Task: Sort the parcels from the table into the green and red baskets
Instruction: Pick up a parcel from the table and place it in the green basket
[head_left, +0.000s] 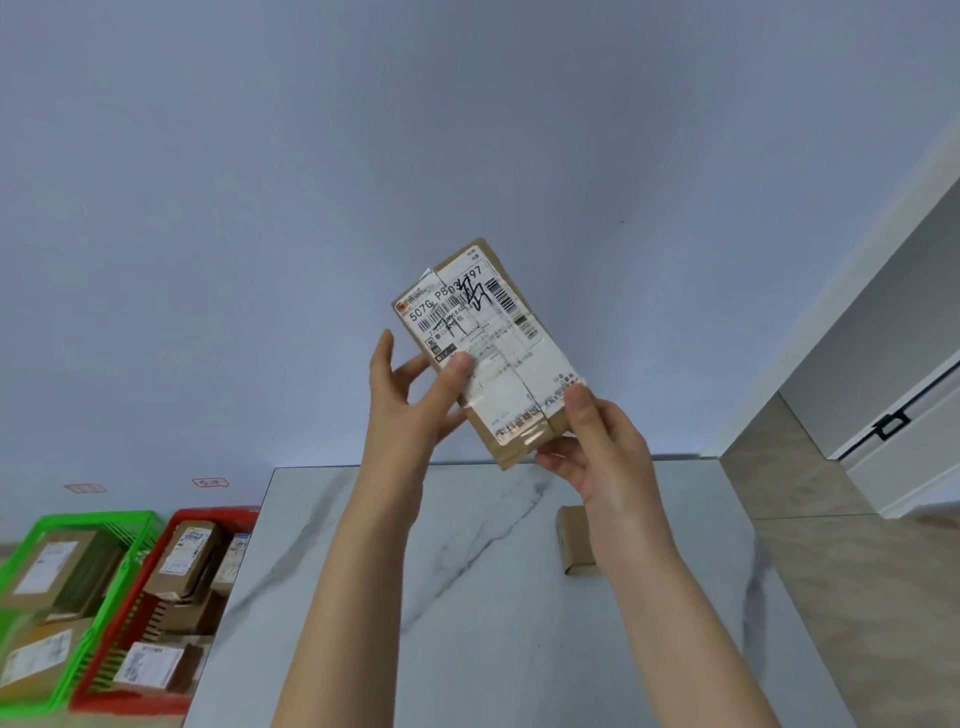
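Above the far edge of the marble table (467, 623), the left hand (410, 410) and right hand (602, 447) both pinch a tilted, labelled parcel (483, 353), apparently to read it, so next it must swing left through open air, past the table's left edge, into the green basket (88, 519) or red basket (208, 514).

Both forearms rise side by side from the near edge. The left hand (410, 410) pinches the parcel (483, 332), thumb on its face; the right hand (602, 452) grips its lower corner.
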